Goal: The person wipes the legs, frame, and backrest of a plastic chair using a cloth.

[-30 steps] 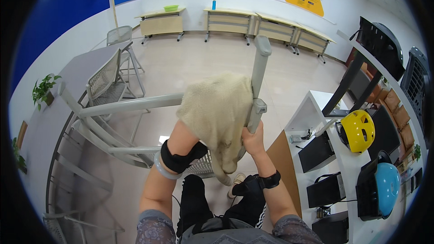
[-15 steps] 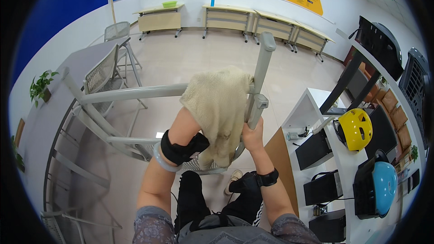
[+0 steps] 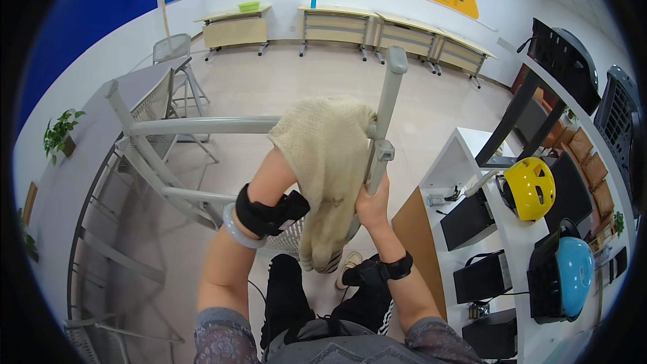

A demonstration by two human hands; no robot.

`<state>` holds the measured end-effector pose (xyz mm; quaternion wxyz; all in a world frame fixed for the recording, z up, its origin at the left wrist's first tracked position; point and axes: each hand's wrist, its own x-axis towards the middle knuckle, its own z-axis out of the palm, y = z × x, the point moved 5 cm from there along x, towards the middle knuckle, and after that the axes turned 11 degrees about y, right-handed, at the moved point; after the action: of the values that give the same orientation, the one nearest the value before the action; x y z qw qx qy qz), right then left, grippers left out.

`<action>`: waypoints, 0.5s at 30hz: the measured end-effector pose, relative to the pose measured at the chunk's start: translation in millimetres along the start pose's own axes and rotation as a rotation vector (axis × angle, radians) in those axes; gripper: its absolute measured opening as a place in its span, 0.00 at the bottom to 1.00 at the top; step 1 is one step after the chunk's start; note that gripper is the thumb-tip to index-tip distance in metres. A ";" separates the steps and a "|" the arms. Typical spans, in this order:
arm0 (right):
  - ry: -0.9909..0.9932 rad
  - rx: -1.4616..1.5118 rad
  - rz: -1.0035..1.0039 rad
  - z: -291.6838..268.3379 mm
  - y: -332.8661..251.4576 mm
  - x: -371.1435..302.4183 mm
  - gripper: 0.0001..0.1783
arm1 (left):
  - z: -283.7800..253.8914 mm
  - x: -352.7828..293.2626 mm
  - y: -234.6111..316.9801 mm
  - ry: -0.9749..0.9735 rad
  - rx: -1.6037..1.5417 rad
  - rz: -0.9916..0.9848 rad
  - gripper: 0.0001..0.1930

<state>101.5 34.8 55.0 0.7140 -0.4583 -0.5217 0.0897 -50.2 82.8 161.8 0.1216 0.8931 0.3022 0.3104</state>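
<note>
A grey metal folding chair is tipped up in front of me, its tubular frame spanning left to right. A cream towel lies over the frame beside the upright tube at the right, and its lower end hangs down. My left hand goes under the towel, so its fingers are hidden; only the wrist side shows. Lower on that upright tube, my right hand is closed around the metal, thumb along it. Part of the perforated seat shows below the towel.
To my left stands a long grey table with a potted plant and more folding chairs. At right, a white shelf unit holds a yellow helmet, a blue helmet and black boxes. Folding tables line the far wall.
The chair's left end has shifted right and its frame has turned slightly. The towel's lower end hangs a little further down. My right hand stays on the tube.
</note>
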 end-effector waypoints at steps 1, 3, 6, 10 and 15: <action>0.008 -0.020 -0.037 2.1 -2.7 0.4 0.24 | 1.4 1.4 3.7 0.008 0.059 -0.016 0.25; 0.030 -0.014 -0.076 6.4 -2.9 -0.4 0.22 | 4.1 6.0 10.4 0.026 0.173 -0.044 0.25; 0.028 -0.045 -0.097 7.7 -4.4 -1.0 0.22 | 2.2 3.7 3.3 0.110 0.190 0.092 0.24; -0.023 -0.010 0.049 10.9 -4.6 -1.9 0.26 | -22.5 -2.0 15.6 0.024 0.205 0.030 0.23; -0.049 0.103 0.102 7.4 15.4 3.6 0.30 | -41.0 -56.7 -56.5 0.546 0.443 0.297 0.23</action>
<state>102.3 49.8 46.1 0.7180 -0.4446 -0.5099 0.1637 -137.5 93.6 143.6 -0.2056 0.8161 0.2504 0.4785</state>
